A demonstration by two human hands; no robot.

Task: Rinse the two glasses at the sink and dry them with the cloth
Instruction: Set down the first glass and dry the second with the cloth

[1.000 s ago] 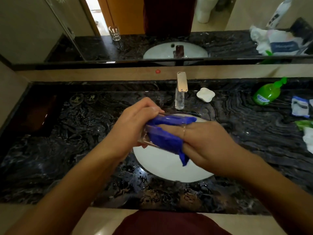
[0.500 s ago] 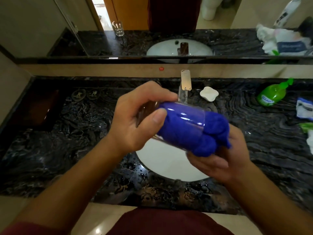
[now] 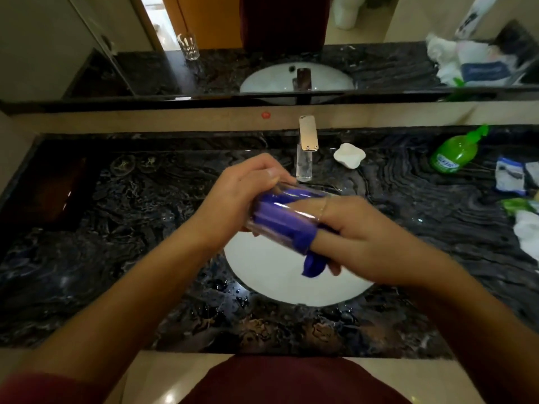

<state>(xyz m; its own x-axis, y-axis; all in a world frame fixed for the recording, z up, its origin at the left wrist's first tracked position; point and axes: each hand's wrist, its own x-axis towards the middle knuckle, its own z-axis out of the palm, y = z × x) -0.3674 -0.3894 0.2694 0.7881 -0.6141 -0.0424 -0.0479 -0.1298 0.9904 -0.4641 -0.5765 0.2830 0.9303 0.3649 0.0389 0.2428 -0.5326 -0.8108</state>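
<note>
While gripped sideways over sink (image 3: 262,275) — glass (image 3: 287,220), blue cloth (image 3: 280,221) inside.

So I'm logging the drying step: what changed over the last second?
The right hand pulled back, showing a wad of blue cloth at the mouth of the glass, then pushed its fingers in again; the glass rose and dropped back over the sink. The left hand kept gripping the glass. The tap and green bottle stayed put.
</note>
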